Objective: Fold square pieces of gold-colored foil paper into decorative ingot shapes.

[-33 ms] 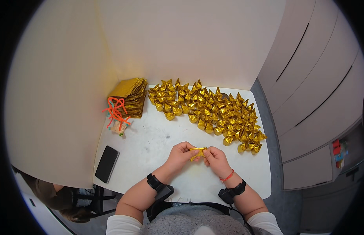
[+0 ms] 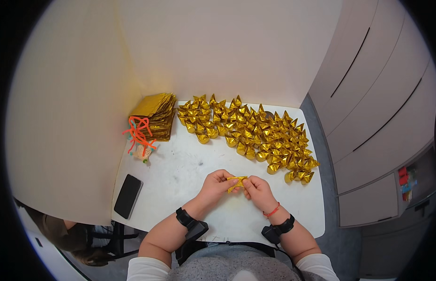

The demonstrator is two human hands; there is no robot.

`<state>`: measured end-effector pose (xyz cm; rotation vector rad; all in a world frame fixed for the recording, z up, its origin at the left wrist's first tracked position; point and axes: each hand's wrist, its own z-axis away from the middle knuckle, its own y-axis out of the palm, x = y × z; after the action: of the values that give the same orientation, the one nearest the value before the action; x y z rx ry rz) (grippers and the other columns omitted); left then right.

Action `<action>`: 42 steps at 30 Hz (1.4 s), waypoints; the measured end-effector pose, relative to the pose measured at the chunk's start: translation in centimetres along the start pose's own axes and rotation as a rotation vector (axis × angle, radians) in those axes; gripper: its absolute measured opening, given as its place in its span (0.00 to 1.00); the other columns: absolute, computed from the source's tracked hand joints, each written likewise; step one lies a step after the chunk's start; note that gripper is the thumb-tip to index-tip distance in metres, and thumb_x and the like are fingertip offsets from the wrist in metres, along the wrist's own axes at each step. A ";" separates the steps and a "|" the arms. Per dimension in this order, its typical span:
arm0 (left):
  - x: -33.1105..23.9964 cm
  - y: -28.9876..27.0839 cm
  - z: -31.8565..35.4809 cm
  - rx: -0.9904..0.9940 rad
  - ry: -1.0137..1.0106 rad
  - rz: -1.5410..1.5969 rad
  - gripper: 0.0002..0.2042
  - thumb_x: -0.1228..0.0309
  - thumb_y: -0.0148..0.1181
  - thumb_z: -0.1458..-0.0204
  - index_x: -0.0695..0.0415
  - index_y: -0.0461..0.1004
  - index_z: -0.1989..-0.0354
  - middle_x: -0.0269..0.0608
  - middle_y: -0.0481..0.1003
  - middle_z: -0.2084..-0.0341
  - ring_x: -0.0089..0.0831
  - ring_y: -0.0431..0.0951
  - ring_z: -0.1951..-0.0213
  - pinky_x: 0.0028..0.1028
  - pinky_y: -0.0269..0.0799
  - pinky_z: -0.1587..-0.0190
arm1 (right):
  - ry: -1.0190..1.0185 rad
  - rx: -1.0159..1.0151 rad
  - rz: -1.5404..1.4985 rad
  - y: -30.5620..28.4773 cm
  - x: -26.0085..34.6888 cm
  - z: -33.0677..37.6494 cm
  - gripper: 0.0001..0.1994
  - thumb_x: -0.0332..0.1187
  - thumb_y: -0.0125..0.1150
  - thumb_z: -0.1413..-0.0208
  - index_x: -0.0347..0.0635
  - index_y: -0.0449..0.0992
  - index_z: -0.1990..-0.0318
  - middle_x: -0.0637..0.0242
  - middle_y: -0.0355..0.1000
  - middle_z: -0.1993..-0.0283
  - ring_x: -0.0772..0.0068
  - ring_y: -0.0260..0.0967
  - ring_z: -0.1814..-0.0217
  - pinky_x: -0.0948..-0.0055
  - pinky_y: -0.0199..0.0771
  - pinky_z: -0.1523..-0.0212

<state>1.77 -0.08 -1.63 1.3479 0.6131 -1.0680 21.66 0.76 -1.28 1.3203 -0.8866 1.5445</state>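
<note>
Both hands pinch a small folded piece of gold foil paper [image 2: 236, 183] low over the near middle of the white table. My left hand [image 2: 218, 185] grips its left end between thumb and fingers. At the other end, my right hand [image 2: 259, 190] has its fingertips closed on the paper, and my fingers cover part of it. Beyond my hands stand many folded gold paper ingots [image 2: 248, 136] with pointed tips and rounded bases, in crowded rows from the back left to the right edge.
A thick stack of gold foil sheets [image 2: 157, 105] lies at the back left, with orange fuzzy stems [image 2: 140, 126] against it. A black phone [image 2: 128, 196] rests by the left edge. Pale panels enclose the table's left and back. Another person [image 2: 68, 236] shows at lower left.
</note>
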 end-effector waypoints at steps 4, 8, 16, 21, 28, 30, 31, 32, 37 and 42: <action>0.2 -0.3 -0.3 0.008 -0.036 0.001 0.04 0.77 0.64 0.38 0.63 0.75 0.61 0.47 0.83 0.64 0.27 0.83 0.66 0.25 0.80 0.62 | -0.094 -0.058 0.225 0.1 -0.3 -0.1 0.14 0.35 0.63 0.33 0.39 0.71 0.71 0.71 0.67 0.78 0.82 0.60 0.77 0.75 0.63 0.76; 0.7 -0.1 -0.3 -0.004 -0.043 0.004 0.04 0.77 0.64 0.38 0.62 0.74 0.61 0.46 0.83 0.64 0.26 0.82 0.67 0.25 0.79 0.63 | -0.367 -0.197 0.412 1.1 -0.4 0.0 0.18 0.33 0.64 0.35 0.38 0.67 0.76 0.63 0.63 0.80 0.74 0.56 0.79 0.69 0.58 0.77; 0.6 0.1 -0.3 0.027 -0.037 0.027 0.04 0.77 0.63 0.37 0.61 0.73 0.61 0.45 0.82 0.64 0.25 0.82 0.67 0.23 0.78 0.64 | -0.460 -0.216 0.408 1.4 -0.2 0.1 0.18 0.32 0.63 0.35 0.37 0.65 0.76 0.59 0.61 0.80 0.68 0.56 0.79 0.66 0.58 0.76; 0.4 0.1 -0.1 0.011 -0.024 0.017 0.04 0.77 0.63 0.38 0.60 0.72 0.60 0.43 0.82 0.65 0.24 0.81 0.67 0.23 0.77 0.65 | -0.449 -0.253 0.470 1.9 0.0 0.1 0.17 0.35 0.61 0.33 0.37 0.68 0.74 0.59 0.60 0.80 0.70 0.57 0.79 0.65 0.60 0.76; 0.5 -0.1 -0.4 -0.009 -0.012 0.044 0.05 0.78 0.62 0.38 0.59 0.71 0.62 0.43 0.81 0.67 0.24 0.80 0.68 0.22 0.76 0.65 | 0.044 0.063 -0.045 0.7 -0.1 0.0 0.18 0.39 0.56 0.28 0.40 0.73 0.71 0.76 0.64 0.78 0.86 0.58 0.76 0.77 0.60 0.75; 0.7 -0.4 -0.4 0.013 -0.023 0.065 0.05 0.79 0.62 0.38 0.59 0.71 0.62 0.43 0.81 0.67 0.24 0.80 0.69 0.22 0.76 0.66 | 0.045 0.112 -0.099 0.7 -0.1 0.1 0.16 0.39 0.54 0.27 0.41 0.76 0.69 0.80 0.67 0.75 0.88 0.58 0.74 0.81 0.59 0.73; 0.7 -0.4 -0.4 0.034 -0.035 0.087 0.05 0.79 0.62 0.38 0.59 0.71 0.62 0.43 0.81 0.67 0.24 0.80 0.69 0.22 0.77 0.66 | 0.045 0.112 -0.100 0.7 -0.2 0.1 0.16 0.39 0.54 0.27 0.41 0.76 0.69 0.80 0.67 0.75 0.88 0.58 0.74 0.81 0.59 0.73; 0.7 -0.4 -0.3 0.035 -0.035 0.086 0.05 0.79 0.62 0.38 0.59 0.71 0.62 0.43 0.81 0.67 0.24 0.80 0.69 0.22 0.77 0.66 | -0.019 0.081 -0.034 0.8 -0.4 0.1 0.15 0.38 0.55 0.28 0.40 0.77 0.67 0.79 0.69 0.74 0.88 0.60 0.74 0.81 0.61 0.72; 0.7 0.0 -0.3 0.014 -0.061 0.130 0.06 0.79 0.63 0.39 0.58 0.70 0.63 0.43 0.81 0.68 0.24 0.80 0.70 0.22 0.77 0.66 | -0.225 -0.029 0.063 1.7 -0.6 0.1 0.13 0.35 0.56 0.29 0.36 0.81 0.63 0.76 0.73 0.72 0.86 0.63 0.71 0.80 0.65 0.70; 1.0 -0.3 -0.4 0.000 -0.062 0.120 0.06 0.80 0.63 0.39 0.58 0.70 0.63 0.43 0.81 0.68 0.23 0.80 0.70 0.21 0.77 0.66 | -0.277 -0.059 0.152 2.0 -0.9 0.0 0.13 0.34 0.58 0.31 0.35 0.79 0.66 0.71 0.74 0.72 0.86 0.64 0.71 0.78 0.65 0.70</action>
<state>2.04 0.05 -2.71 1.3296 0.4807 -1.0080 19.83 -0.06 -2.06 1.4747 -1.2208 1.4583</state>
